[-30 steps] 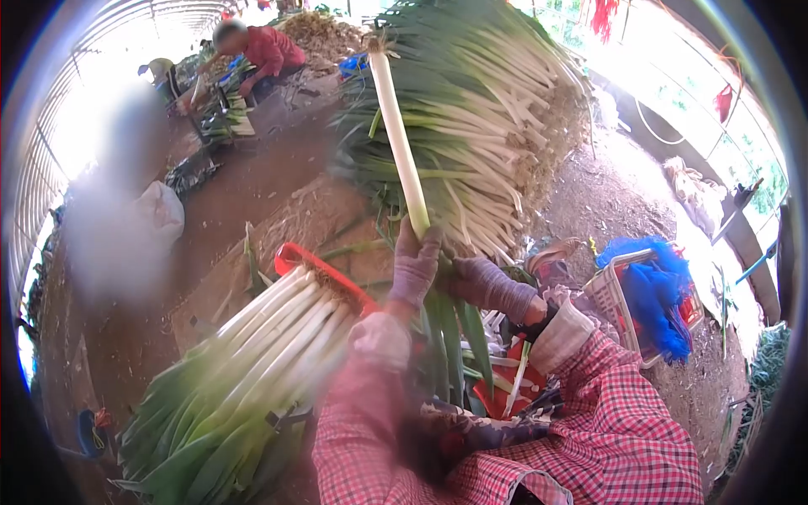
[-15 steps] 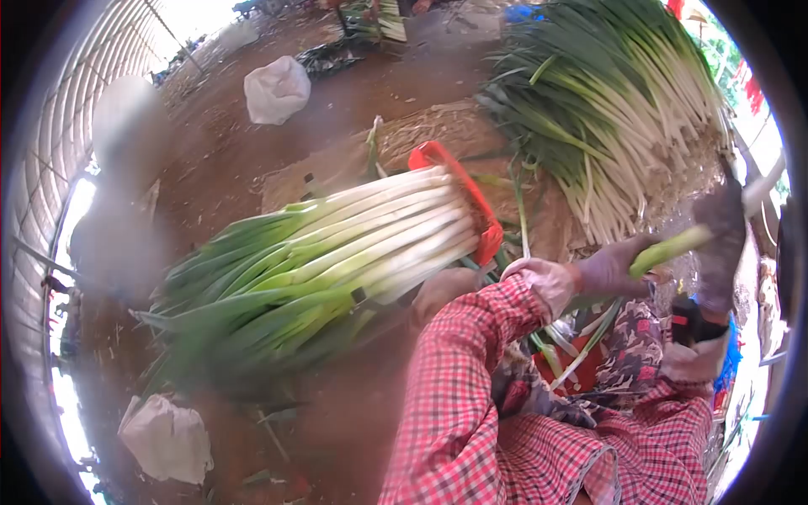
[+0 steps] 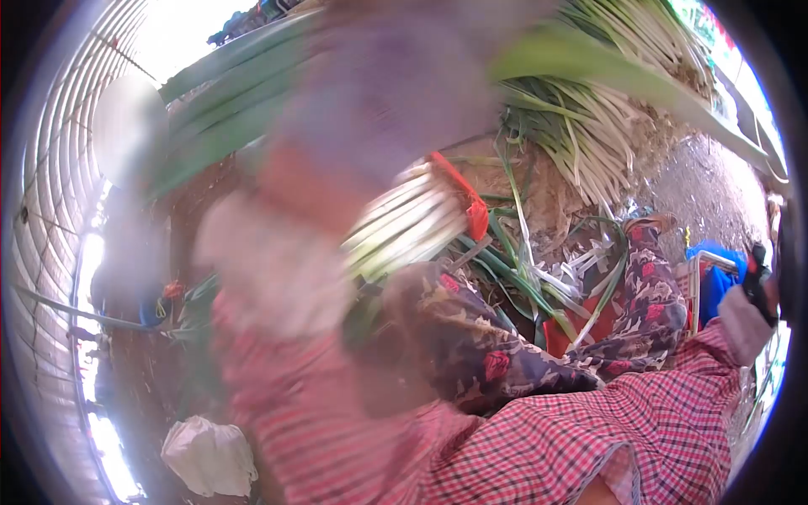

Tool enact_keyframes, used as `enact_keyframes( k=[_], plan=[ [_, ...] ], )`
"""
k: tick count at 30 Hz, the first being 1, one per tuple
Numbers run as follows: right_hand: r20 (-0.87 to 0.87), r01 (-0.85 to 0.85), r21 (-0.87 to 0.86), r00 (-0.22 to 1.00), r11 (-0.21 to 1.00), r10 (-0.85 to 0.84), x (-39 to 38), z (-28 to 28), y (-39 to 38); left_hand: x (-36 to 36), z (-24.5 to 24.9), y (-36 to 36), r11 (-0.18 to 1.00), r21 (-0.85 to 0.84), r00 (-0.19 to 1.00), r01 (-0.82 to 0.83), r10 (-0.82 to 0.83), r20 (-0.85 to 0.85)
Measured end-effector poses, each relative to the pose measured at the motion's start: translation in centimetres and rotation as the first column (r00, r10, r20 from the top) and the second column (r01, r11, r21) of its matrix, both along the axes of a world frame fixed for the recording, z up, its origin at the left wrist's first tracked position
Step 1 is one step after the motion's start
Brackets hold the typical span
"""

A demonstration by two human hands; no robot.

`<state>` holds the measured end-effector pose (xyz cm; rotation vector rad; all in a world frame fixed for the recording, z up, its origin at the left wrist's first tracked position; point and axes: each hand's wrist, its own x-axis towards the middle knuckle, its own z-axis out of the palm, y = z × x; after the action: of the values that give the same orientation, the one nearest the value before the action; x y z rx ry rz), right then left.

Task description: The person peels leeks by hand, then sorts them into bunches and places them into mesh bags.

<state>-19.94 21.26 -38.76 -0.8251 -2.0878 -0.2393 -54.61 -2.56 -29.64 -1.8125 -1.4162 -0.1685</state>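
My left hand [image 3: 391,105], raised close to the camera, is smeared by motion. It is closed around a large green onion [image 3: 581,61], whose pale end slants down to the right and whose green leaves spread left. My right forearm reaches the right edge, with a dark band [image 3: 764,288] at the wrist; the fingers cannot be made out there. Behind my left arm lies a bundle of green onions [image 3: 412,223], partly hidden, against an upright red strip [image 3: 463,195].
A heap of green onions [image 3: 589,126] lies at the upper right. Loose leaves and white strips [image 3: 581,265] lie by my patterned trouser legs [image 3: 497,353]. A white bag [image 3: 210,454] sits on the soil at lower left. Something blue [image 3: 715,282] stands at the right.
My left hand has swung up and left towards the camera with the green onion. My right hand has come off the onion and moved to the right edge.
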Motion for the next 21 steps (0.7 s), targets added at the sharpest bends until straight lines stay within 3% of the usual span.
enact_keyframes(
  k=[2, 4, 5, 6, 7, 8, 9, 11, 13, 15, 18, 21],
  plan=[
    [0.007, -0.137, 0.103, 0.991, 0.985, 0.137, -4.4, 0.5, -2.6, -0.6, 1.5, -4.9, 0.970, -0.013, 0.964, -0.242, 0.239, -0.116],
    [0.052, -0.346, 0.072, 0.938, 0.935, 0.343, -10.9, -1.7, -3.5, -1.4, 1.0, -9.4, 0.892, -0.050, 0.881, -0.450, 0.434, -0.190],
    [0.071, -0.463, 0.003, 0.884, 0.886, 0.462, -15.0, -3.9, -3.8, -1.9, 0.1, -11.4, 0.841, -0.076, 0.833, -0.535, 0.511, -0.211],
    [-0.080, -0.647, -0.163, 0.761, 0.745, 0.643, -18.7, -6.8, -4.2, -2.5, -1.1, -13.5, 0.789, -0.107, 0.788, -0.605, 0.575, -0.220],
    [0.076, -0.667, -0.138, 0.729, 0.732, 0.680, -22.3, -10.2, -3.8, -3.2, -3.2, -15.3, 0.733, -0.142, 0.747, -0.665, 0.647, -0.154],
    [0.082, -0.736, -0.314, 0.607, 0.599, 0.790, -26.0, -13.4, -4.2, -4.0, -5.0, -17.0, 0.665, -0.228, 0.693, -0.711, 0.718, -0.068],
    [0.085, -0.786, -0.243, 0.567, 0.569, 0.819, -28.6, -15.8, -5.5, -5.1, -7.1, -18.6, 0.592, -0.315, 0.621, -0.741, 0.784, 0.013],
    [0.129, -0.788, -0.244, 0.551, 0.565, 0.825, -32.5, -18.8, -8.3, -8.4, -11.8, -21.3, 0.532, -0.329, 0.572, -0.780, 0.820, -0.031],
    [0.166, -0.774, -0.209, 0.574, 0.598, 0.802, -35.9, -21.9, -9.0, -10.6, -15.9, -21.5, 0.279, -0.527, 0.354, -0.803, 0.934, -0.046],
    [0.154, -0.747, -0.219, 0.609, 0.628, 0.778, -38.5, -25.4, -9.1, -12.9, -21.4, -22.5, 0.438, -0.452, 0.482, -0.777, 0.876, 0.021],
    [0.229, -0.664, -0.378, 0.609, 0.646, 0.760, -38.3, -27.3, -8.5, -12.3, -24.7, -21.7, 0.518, -0.407, 0.534, -0.752, 0.841, 0.084],
    [0.275, -0.648, -0.342, 0.624, 0.681, 0.732, -36.7, -27.9, -8.4, -12.5, -26.6, -21.4, 0.567, -0.376, 0.577, -0.733, 0.811, 0.097]
  ],
)
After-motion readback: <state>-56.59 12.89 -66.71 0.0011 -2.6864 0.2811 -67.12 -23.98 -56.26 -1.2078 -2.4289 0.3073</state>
